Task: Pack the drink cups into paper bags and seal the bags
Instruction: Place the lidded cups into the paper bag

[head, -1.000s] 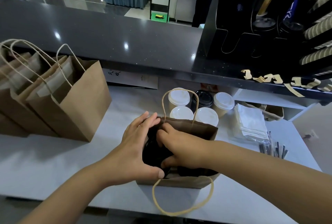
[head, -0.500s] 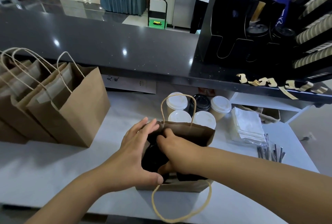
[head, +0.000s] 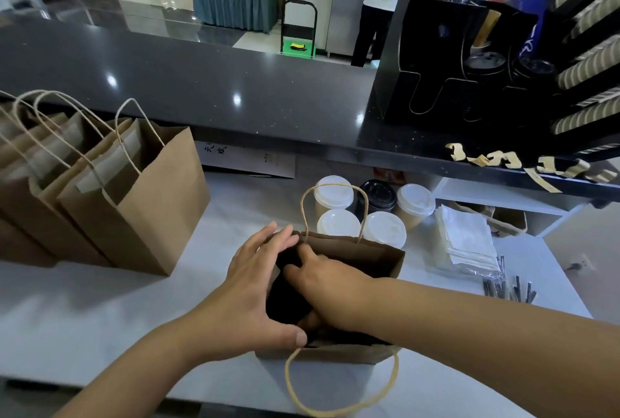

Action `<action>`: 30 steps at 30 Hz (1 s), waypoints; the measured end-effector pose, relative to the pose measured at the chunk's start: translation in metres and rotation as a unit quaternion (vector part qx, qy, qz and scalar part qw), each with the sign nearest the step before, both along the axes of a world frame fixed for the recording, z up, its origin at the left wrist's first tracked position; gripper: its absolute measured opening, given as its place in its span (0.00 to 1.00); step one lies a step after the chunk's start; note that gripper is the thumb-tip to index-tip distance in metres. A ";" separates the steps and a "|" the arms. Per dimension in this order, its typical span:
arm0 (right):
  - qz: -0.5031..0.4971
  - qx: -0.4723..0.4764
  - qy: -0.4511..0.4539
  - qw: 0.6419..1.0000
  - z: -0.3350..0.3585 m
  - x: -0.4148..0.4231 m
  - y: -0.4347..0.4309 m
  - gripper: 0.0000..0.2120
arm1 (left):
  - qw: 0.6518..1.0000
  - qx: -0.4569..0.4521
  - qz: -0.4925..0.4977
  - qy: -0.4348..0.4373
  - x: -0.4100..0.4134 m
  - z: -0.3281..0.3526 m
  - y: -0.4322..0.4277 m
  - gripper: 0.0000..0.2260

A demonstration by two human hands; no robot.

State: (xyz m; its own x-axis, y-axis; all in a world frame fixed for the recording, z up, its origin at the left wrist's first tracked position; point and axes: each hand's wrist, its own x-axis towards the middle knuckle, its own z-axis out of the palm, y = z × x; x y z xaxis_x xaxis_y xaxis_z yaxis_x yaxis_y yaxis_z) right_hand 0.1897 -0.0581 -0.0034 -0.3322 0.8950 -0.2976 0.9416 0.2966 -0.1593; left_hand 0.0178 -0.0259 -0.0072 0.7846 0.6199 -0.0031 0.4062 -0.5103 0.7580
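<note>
An open brown paper bag [head: 372, 255] with twine handles stands on the white worktop near the front edge. My left hand [head: 255, 286] rests against the bag's left side, fingers straight and thumb on the near rim. My right hand [head: 332, 286] reaches into the bag's mouth, its fingers curled over a black cup [head: 288, 300] inside. Most of that cup is hidden. Just behind the bag stand several white-lidded paper cups [head: 384, 229] and one black-lidded cup [head: 379, 194].
Several brown paper bags [head: 134, 202] stand in a row at the left. Napkins [head: 466, 239] and wrapped straws [head: 506, 290] lie at the right. Tape strips [head: 486, 159] hang on the dark raised counter's edge under a black organizer [head: 436, 65]. A person [head: 379, 4] stands beyond.
My right hand has sunk slightly deeper into the bag with the black cup. My left hand stays on the bag's left side. The view has tilted up a little.
</note>
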 end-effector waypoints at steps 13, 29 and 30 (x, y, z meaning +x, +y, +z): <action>0.033 0.018 -0.039 0.999 -0.004 0.013 0.000 0.29 | 1.000 -0.006 -0.003 -0.002 0.001 0.002 0.002 0.52; 0.044 0.032 -0.005 0.999 0.013 0.025 0.002 0.21 | 1.000 0.001 -0.007 0.003 0.005 -0.003 0.010 0.51; 0.021 0.044 0.026 0.998 0.022 0.031 0.001 0.18 | 1.000 0.001 -0.004 0.004 0.005 -0.004 0.010 0.51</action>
